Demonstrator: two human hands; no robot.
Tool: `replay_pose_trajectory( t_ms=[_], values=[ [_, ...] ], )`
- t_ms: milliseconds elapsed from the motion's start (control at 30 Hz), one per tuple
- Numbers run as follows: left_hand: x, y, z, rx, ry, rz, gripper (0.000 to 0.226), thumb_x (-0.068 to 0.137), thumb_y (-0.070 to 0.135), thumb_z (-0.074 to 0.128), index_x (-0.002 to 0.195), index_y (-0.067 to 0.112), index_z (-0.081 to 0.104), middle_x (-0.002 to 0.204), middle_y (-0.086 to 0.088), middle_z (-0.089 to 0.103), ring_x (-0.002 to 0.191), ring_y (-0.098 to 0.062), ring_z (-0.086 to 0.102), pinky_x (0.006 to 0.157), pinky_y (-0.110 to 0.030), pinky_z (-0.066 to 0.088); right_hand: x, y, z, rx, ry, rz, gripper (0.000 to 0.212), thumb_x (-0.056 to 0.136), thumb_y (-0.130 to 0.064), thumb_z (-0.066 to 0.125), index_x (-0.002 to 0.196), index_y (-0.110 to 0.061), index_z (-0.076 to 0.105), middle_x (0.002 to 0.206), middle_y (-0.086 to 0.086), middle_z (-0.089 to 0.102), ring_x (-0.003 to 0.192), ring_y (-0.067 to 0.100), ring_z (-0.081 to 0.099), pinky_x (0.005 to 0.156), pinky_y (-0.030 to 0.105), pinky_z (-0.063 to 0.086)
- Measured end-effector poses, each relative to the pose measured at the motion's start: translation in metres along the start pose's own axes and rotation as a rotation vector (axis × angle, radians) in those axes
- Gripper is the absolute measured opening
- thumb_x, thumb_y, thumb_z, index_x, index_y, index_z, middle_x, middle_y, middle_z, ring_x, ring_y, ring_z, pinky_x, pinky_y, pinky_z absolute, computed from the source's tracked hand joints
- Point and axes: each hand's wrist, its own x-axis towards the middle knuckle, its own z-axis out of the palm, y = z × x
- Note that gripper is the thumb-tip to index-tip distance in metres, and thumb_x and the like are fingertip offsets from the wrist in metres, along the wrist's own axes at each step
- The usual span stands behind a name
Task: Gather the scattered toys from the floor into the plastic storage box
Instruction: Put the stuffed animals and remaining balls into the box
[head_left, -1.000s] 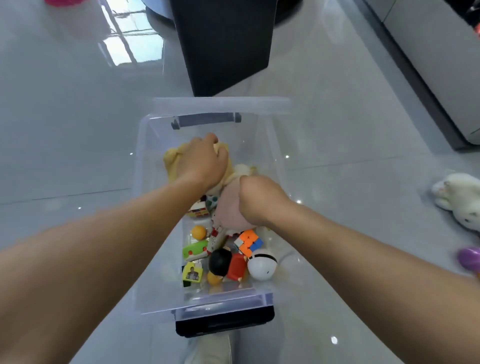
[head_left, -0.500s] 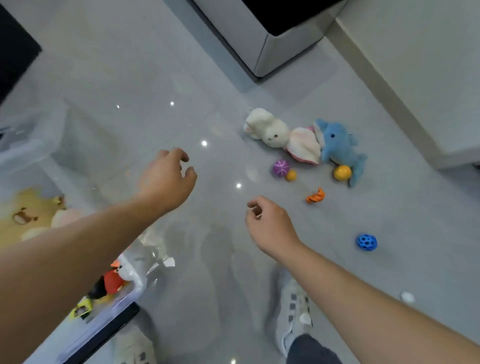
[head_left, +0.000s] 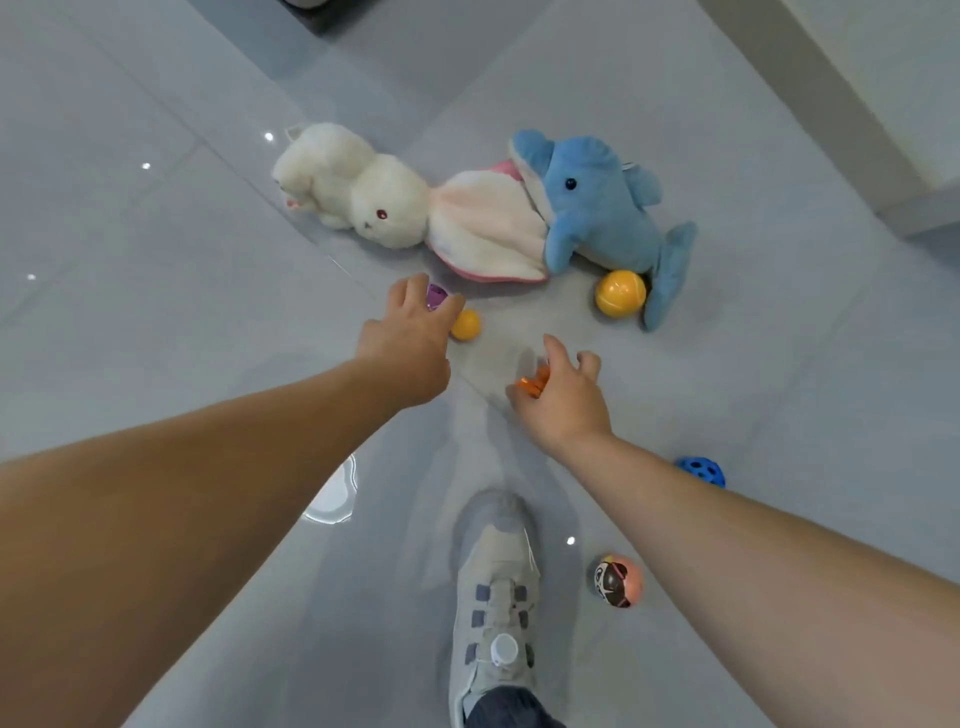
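Note:
A white plush rabbit (head_left: 363, 192) with pink-lined ears lies on the grey floor beside a blue plush dolphin (head_left: 597, 202). My left hand (head_left: 410, 343) hovers with fingers spread over a purple ball (head_left: 435, 296), next to a small orange ball (head_left: 465, 325). My right hand (head_left: 561, 400) is spread over a small orange toy (head_left: 532, 383), fingers around it but not closed. A larger yellow ball (head_left: 621, 293) rests against the dolphin's tail. The storage box is out of view.
A blue holed ball (head_left: 701, 470) lies right of my right forearm. A pink and black painted ball (head_left: 618, 580) sits near my grey shoe (head_left: 496, 603). A pale wall base (head_left: 831, 130) runs along the right; dark furniture (head_left: 322, 10) stands at the top.
My view turned from the box to the toys on the floor. Both hands left the box empty and reached down and forward to the small toys.

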Motion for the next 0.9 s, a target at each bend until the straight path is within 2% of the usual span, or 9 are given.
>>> replay_pose_trajectory(
  t_ms=[100,200,267,333,433,567,667,767,900],
  values=[
    [0.032,0.015,0.018,0.109,0.032,0.003,0.058,0.081,0.028,0.068,0.132,0.025,0.040,0.134,-0.008,0.033,0.130,-0.029,0.027,0.067,-0.038,0.039,0.028,0.010,0.010,-0.005,-0.032,-0.014,0.063,0.087,-0.046,0.065,0.142,-0.026,0.040,0.142,0.010,0.030,0.119,0.033,0.054,0.096,0.041,0.049],
    [0.048,0.026,0.028,0.160,0.069,-0.031,0.053,0.080,0.032,0.071,0.126,0.024,0.047,0.131,-0.010,0.035,0.128,-0.032,0.029,0.073,-0.044,0.044,0.042,0.016,0.013,0.016,-0.046,-0.049,0.046,0.088,-0.038,0.067,0.127,-0.018,0.054,0.127,0.011,0.043,0.110,0.035,0.056,0.095,0.040,0.048],
    [0.054,0.029,0.031,0.169,0.073,-0.060,0.047,0.081,0.033,0.071,0.122,0.024,0.051,0.130,-0.011,0.034,0.128,-0.032,0.029,0.076,-0.046,0.045,0.044,0.017,0.009,0.093,0.016,-0.050,0.046,0.085,-0.031,0.068,0.126,-0.018,0.053,0.125,0.011,0.044,0.107,0.034,0.058,0.093,0.039,0.049],
    [0.057,0.031,0.033,0.165,0.082,-0.093,0.040,0.083,0.031,0.069,0.119,0.024,0.055,0.130,-0.011,0.034,0.127,-0.032,0.029,0.074,-0.044,0.043,0.046,0.018,-0.004,0.153,0.158,-0.031,0.060,0.079,-0.029,0.067,0.134,-0.022,0.046,0.123,0.012,0.047,0.104,0.034,0.060,0.088,0.039,0.051],
    [0.060,0.031,0.033,0.161,0.098,-0.113,0.031,0.087,0.022,0.063,0.117,0.021,0.057,0.129,-0.013,0.035,0.126,-0.035,0.030,0.073,-0.043,0.044,0.062,0.028,-0.037,0.053,0.349,0.088,0.083,0.075,-0.034,0.065,0.147,-0.029,0.024,0.126,0.015,0.045,0.104,0.039,0.057,0.080,0.040,0.047],
    [0.063,0.029,0.036,0.173,0.091,-0.120,0.038,0.082,0.016,0.067,0.118,0.020,0.056,0.128,-0.014,0.034,0.126,-0.036,0.030,0.073,-0.044,0.045,0.094,0.036,-0.069,-0.101,0.256,0.266,0.094,0.083,-0.040,0.062,0.155,-0.034,0.003,0.135,0.017,0.038,0.111,0.043,0.053,0.077,0.040,0.039],
    [0.065,0.024,0.042,0.166,0.110,-0.126,0.040,0.080,0.020,0.070,0.117,0.019,0.055,0.127,-0.012,0.034,0.124,-0.034,0.029,0.069,-0.041,0.039,0.112,0.029,-0.063,-0.129,0.148,0.202,0.082,0.085,-0.041,0.061,0.152,-0.032,0.015,0.142,0.017,0.037,0.117,0.042,0.053,0.087,0.041,0.045],
    [0.063,0.021,0.044,0.108,0.110,-0.150,0.040,0.081,0.030,0.070,0.115,0.017,0.055,0.129,-0.012,0.033,0.125,-0.034,0.028,0.069,-0.039,0.037,0.115,0.018,-0.049,-0.064,0.150,0.157,0.070,0.084,-0.043,0.069,0.139,-0.023,0.031,0.137,0.020,0.042,0.117,0.040,0.052,0.089,0.040,0.045],
    [0.046,0.020,0.043,-0.155,0.056,-0.277,0.041,0.085,0.042,0.064,0.114,0.014,0.056,0.131,-0.011,0.030,0.127,-0.031,0.026,0.075,-0.041,0.044,0.091,0.001,-0.029,0.006,0.090,0.074,0.065,0.078,-0.044,0.077,0.128,-0.024,0.042,0.123,0.015,0.043,0.091,0.037,0.058,0.082,0.036,0.046]
  ],
)
